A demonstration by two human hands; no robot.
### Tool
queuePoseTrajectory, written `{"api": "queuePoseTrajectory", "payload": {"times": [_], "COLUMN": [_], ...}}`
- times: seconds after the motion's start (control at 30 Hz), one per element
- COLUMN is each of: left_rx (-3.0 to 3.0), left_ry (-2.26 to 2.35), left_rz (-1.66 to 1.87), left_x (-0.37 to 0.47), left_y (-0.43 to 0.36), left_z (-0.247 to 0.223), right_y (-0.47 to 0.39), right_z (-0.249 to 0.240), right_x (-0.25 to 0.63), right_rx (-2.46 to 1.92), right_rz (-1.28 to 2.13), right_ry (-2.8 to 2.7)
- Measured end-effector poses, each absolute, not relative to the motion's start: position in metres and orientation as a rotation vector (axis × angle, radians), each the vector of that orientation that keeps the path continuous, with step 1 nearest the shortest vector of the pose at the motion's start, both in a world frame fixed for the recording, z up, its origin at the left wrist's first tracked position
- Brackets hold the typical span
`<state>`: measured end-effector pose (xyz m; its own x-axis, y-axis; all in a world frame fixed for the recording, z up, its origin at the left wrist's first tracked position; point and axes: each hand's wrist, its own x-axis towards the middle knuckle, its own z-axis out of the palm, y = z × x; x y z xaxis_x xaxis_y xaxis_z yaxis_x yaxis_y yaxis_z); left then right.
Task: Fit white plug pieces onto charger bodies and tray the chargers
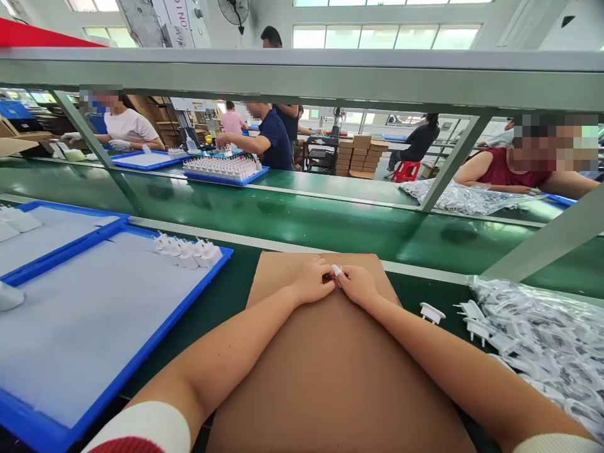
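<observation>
Both of my hands meet over the far part of a brown cardboard sheet [325, 358]. Between them is a small white piece [336, 270]. My right hand [359, 284] pinches it between thumb and fingers. Curled beside it, my left hand [315, 281] has its fingertips close to the piece; whether they grip anything is hidden. To the left, a blue-rimmed tray [189, 296] holds rows of white plug parts [189, 251] at its far corner. One white plug part [432, 313] lies right of the cardboard, near a heap of white parts [547, 340] on clear plastic.
A second blue-rimmed tray [61, 229] is at the far left. A grey metal frame [302, 78] crosses above the green bench [302, 223]. Beyond it, several people sit or stand, near a blue tray of white parts [224, 168] and a plastic bag [472, 196].
</observation>
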<state>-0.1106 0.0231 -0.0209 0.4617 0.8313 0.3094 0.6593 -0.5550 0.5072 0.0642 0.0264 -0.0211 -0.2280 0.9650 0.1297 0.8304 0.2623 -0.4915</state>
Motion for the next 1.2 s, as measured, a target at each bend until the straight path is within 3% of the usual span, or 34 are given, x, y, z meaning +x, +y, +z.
{"api": "queuePoseTrajectory", "payload": {"times": [0.33, 0.57, 0.67, 0.8, 0.97, 1.07, 1.2], "left_rx": [2.354, 2.372, 2.368, 2.348, 2.351, 2.367, 2.431], "left_ry": [1.168, 1.141, 1.147, 1.164, 1.154, 1.087, 1.044], "left_rz": [0.836, 0.823, 0.821, 0.822, 0.813, 0.813, 0.834], "left_x": [-0.113, -0.116, -0.116, -0.115, -0.112, -0.112, -0.113], "left_y": [0.028, 0.026, 0.024, 0.023, 0.025, 0.026, 0.038], "left_z": [-0.024, -0.025, -0.026, -0.027, -0.023, -0.018, -0.016], "right_y": [0.028, 0.028, -0.003, -0.077, -0.152, -0.166, -0.147], "right_z": [-0.025, -0.004, 0.002, -0.017, -0.057, -0.059, -0.040], "right_x": [0.062, 0.077, 0.105, 0.163, 0.228, 0.236, 0.226], "right_rx": [-1.693, -1.650, -1.486, -1.372, -1.710, -2.017, -2.174], "right_rz": [0.475, 0.695, 0.500, -0.080, -0.575, -0.603, -0.359], "right_ry": [-2.106, -2.207, -2.323, -2.449, -2.226, -2.123, -2.095]}}
